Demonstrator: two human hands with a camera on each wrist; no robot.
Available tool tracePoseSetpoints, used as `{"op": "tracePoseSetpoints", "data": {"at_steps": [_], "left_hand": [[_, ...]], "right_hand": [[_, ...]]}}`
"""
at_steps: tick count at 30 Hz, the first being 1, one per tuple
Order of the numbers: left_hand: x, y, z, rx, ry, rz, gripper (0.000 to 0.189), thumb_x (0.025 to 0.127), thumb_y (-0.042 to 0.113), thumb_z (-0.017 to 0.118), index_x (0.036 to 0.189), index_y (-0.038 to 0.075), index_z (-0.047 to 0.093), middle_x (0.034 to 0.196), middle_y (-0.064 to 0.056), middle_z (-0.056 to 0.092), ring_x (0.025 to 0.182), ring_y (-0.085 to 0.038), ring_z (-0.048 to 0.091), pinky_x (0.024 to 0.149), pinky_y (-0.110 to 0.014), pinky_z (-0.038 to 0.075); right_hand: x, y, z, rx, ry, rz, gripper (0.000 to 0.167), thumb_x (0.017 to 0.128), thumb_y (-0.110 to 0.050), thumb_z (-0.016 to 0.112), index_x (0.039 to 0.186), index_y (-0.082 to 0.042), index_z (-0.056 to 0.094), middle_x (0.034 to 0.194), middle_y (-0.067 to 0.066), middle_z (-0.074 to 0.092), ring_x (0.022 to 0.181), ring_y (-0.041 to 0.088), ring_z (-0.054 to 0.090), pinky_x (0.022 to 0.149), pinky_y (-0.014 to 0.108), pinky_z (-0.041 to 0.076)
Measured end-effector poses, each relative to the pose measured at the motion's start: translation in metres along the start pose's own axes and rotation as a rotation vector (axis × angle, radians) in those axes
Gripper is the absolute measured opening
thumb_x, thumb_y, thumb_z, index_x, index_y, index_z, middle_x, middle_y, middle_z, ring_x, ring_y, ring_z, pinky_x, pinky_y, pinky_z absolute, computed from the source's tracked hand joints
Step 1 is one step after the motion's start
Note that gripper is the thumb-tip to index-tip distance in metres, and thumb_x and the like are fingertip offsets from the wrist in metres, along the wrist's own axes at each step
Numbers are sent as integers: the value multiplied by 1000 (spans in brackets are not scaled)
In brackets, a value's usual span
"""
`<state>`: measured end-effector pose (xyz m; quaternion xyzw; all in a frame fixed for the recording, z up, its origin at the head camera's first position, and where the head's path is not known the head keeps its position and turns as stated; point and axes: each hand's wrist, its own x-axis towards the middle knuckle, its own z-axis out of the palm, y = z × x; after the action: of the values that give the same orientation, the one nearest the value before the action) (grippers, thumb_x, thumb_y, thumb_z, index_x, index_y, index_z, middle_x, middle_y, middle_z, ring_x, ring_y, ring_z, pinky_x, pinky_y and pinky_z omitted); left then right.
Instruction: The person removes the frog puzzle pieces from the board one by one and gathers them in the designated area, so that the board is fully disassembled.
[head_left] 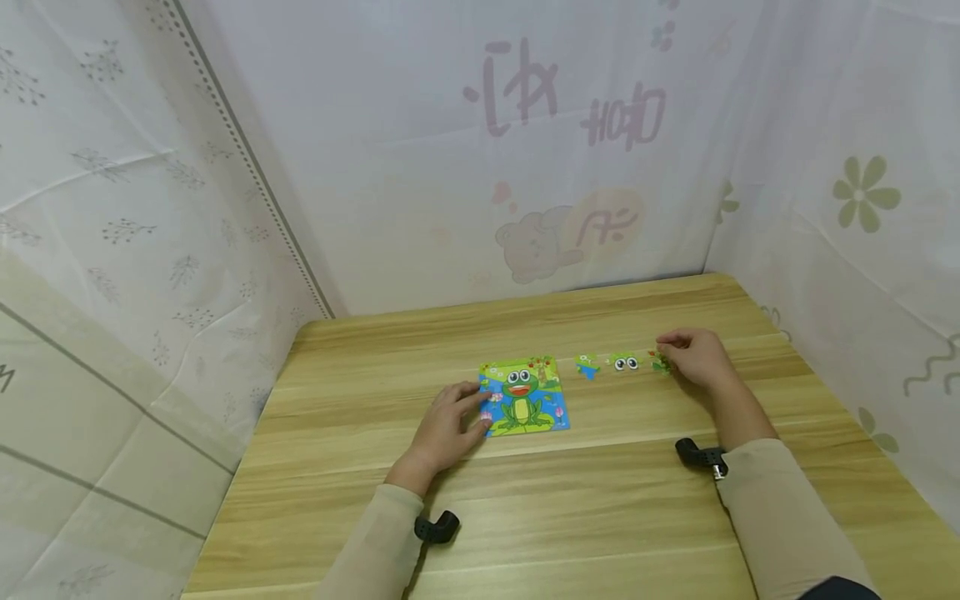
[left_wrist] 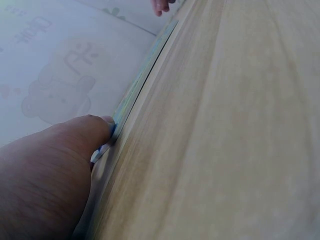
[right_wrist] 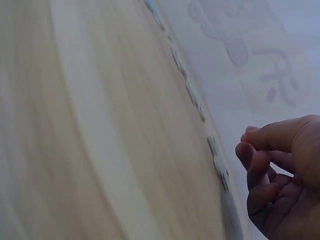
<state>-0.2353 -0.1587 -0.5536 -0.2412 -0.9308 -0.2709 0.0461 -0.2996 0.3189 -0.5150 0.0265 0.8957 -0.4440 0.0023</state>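
Observation:
A square frog puzzle [head_left: 521, 397] lies on the wooden table, showing a green frog with a red mouth on blue and green. My left hand [head_left: 446, 425] rests at its left side, fingers over the edge and thumb by the lower corner. In the left wrist view that thumb touches the rim of the puzzle [left_wrist: 145, 75]. To the right, a green and red puzzle piece [head_left: 660, 362] lies by the fingertips of my right hand [head_left: 697, 358]. The right wrist view shows this hand's thumb and index tips together, nothing visible between them, apart from the piece [right_wrist: 218, 162].
Between the puzzle and the right hand lie a piece with the frog's eyes [head_left: 626, 363] and a blue and green piece [head_left: 587, 367]. A patterned white curtain [head_left: 420, 183] hangs behind the table [head_left: 570, 517]. Black wrist cameras sit on both sleeves.

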Motion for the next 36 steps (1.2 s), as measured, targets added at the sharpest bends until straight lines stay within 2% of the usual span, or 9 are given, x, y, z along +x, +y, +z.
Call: {"op": "tracePoseSetpoints", "data": {"at_steps": [4, 12, 18, 23, 27, 36], "left_hand": [[0, 0, 0, 1, 1, 4, 52, 101, 38, 71, 149, 22, 61, 156, -3, 49, 145, -25, 43, 119, -48, 37], [1, -2, 1, 1, 14, 11, 51, 100, 37, 73, 147, 20, 63, 154, -4, 51, 144, -26, 43, 119, -48, 37], [1, -1, 0, 1, 12, 9, 51, 101, 37, 72, 148, 20, 62, 155, -4, 50, 145, -26, 43, 119, -48, 37], [0, 0, 0, 1, 11, 15, 51, 101, 37, 71, 148, 20, 62, 154, -5, 51, 144, -27, 44, 119, -49, 38], [0, 0, 0, 6, -1, 7, 51, 102, 39, 70, 149, 22, 61, 155, -4, 50, 144, -26, 43, 119, -48, 37], [1, 0, 0, -15, 22, 0, 56, 99, 36, 73, 149, 15, 60, 154, -3, 51, 145, -26, 43, 121, -47, 35]], "right_hand": [[-1, -10, 8, 49, -25, -5, 33, 106, -22, 64, 128, 2, 70, 109, 16, 65, 90, 21, 56, 68, 25, 52], [-2, -39, 31, 11, -100, -102, 31, 105, -21, 65, 126, 1, 71, 107, 15, 67, 91, 25, 59, 70, 29, 52], [-1, -60, 62, -5, -152, -195, 28, 103, -20, 68, 123, -1, 73, 106, 10, 70, 91, 26, 63, 73, 34, 54], [-3, -76, 93, 13, -224, -201, 25, 102, -20, 70, 121, -5, 74, 103, 6, 69, 89, 23, 62, 71, 35, 54], [-7, -90, 115, -20, -273, -222, 21, 100, -17, 72, 118, -6, 75, 100, 4, 69, 88, 22, 62, 74, 35, 54], [-11, -115, 144, -33, -365, -300, 18, 98, -10, 73, 115, -4, 76, 95, 2, 68, 85, 18, 62, 76, 33, 55]]}}
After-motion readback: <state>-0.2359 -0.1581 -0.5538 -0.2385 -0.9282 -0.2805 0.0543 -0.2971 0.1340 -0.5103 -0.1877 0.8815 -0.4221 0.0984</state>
